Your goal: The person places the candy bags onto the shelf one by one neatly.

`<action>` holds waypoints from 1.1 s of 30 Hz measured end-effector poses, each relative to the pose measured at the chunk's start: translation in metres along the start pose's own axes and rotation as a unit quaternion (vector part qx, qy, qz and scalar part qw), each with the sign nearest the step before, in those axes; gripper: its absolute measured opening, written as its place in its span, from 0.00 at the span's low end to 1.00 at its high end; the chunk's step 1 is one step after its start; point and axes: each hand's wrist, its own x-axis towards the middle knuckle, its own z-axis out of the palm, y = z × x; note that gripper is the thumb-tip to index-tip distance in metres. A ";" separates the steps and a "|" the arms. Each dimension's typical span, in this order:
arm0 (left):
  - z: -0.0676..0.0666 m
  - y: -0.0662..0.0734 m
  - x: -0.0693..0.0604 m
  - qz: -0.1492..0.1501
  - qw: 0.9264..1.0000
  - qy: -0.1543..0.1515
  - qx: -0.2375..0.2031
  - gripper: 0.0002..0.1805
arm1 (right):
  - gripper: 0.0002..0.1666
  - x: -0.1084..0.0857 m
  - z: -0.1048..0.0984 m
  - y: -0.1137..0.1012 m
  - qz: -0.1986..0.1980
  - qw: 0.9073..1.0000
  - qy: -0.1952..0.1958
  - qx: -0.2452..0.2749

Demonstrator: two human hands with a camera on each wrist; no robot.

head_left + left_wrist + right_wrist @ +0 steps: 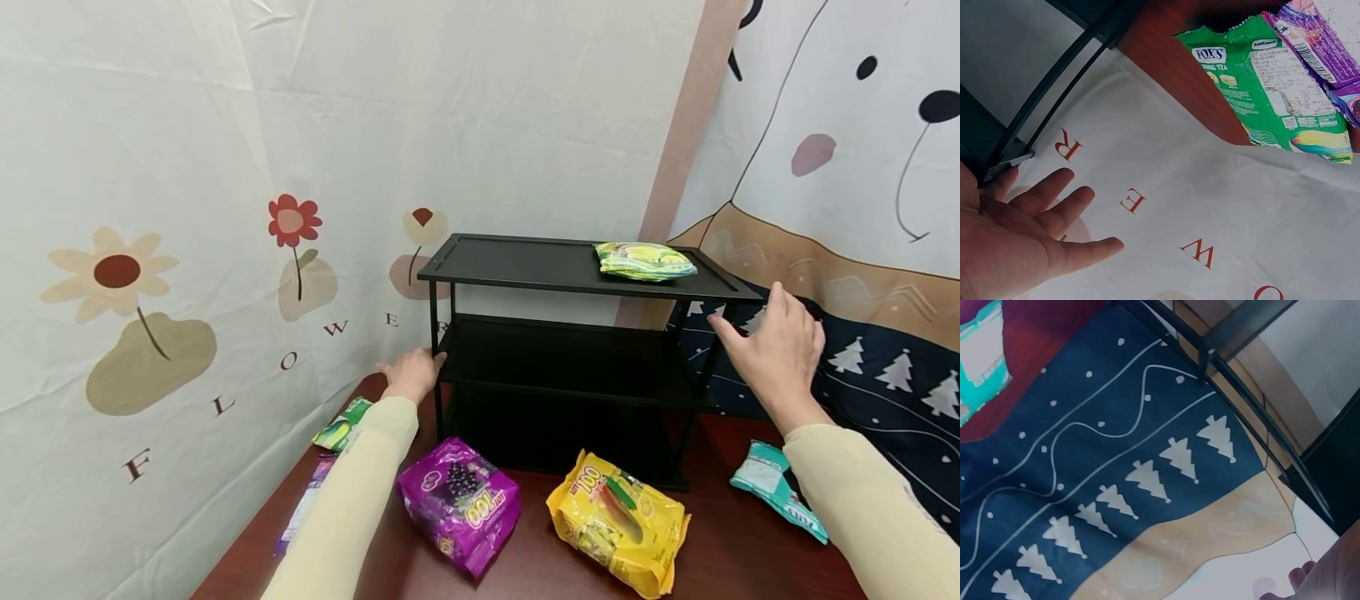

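Left hand [411,377] has its fingers loosely spread and its thumb side against the left end of a black, rectangular, tiered shelf with slim posts [517,262]; right hand [780,350] is raised beside the shelf's right end, fingers extended and thumb held apart, with nothing pinched. Whether the right thumb touches the frame, I cannot tell.

An uneven push is the likeliest trouble: should the left hand press harder than the right, the shelf might swing round or tip. Such a jolt could send the crinkled yellow-and-green plastic packet [645,261], lying near the right end of the shelf's top, sliding over the edge. Any forward slide could also shove the bulky purple grape-printed bag [461,504] and the plump yellow mango-printed bag [621,521], both close in front of the shelf.

As for position, the shelf stands between the two hands, its left end meeting the left hand at about the middle tier, its top right corner just inward of the right hand. Below the right hand, a small teal-and-white packet [778,490] lies to the shelf's right.
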 end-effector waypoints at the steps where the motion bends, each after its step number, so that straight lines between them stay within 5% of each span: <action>1: 0.000 0.000 0.000 0.000 1.000 -0.001 0.000 0.24 | 0.57 -0.001 0.001 0.002 0.003 1.000 -0.002 0.003; 33: -0.002 0.001 -0.004 -0.002 1.000 -0.002 0.007 0.26 | 0.42 -0.043 0.047 0.029 0.019 0.996 -0.090 0.005</action>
